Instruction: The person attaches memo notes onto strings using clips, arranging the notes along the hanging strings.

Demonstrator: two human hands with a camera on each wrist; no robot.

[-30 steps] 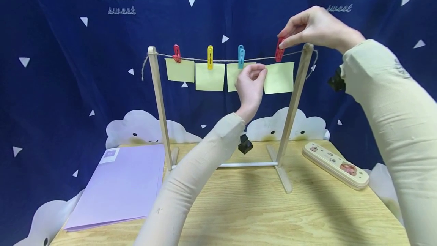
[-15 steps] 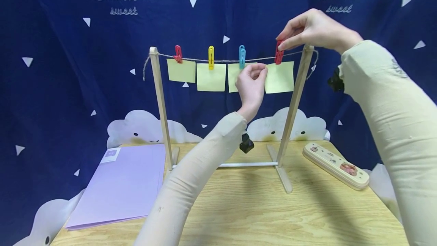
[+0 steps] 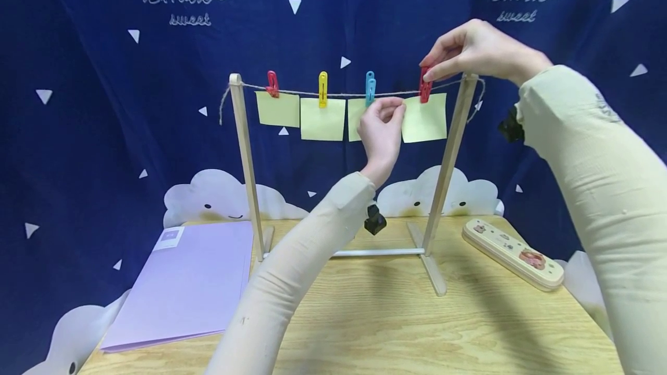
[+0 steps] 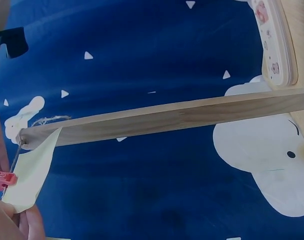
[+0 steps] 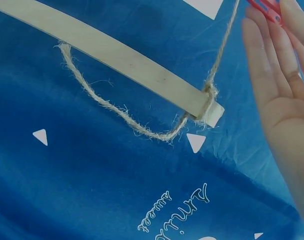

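My right hand pinches a red clothespin between thumb and fingers, its lower end over the top edge of the rightmost yellow paper note. My left hand pinches that note by its upper left corner. In the left wrist view the note slants beside the twine, with the clothespin across its edge. The twine also carries a red, a yellow and a blue clothespin, each over a yellow note. The left hand partly hides the note under the blue one.
A wooden stand with a left post and a right post holds the twine. On the table lie a purple folder at left and a cream pencil case at right. A blue curtain hangs behind.
My right hand has come down slightly with the red clothespin, which now reaches over the note's top edge. The left hand keeps its pinch on the corner.
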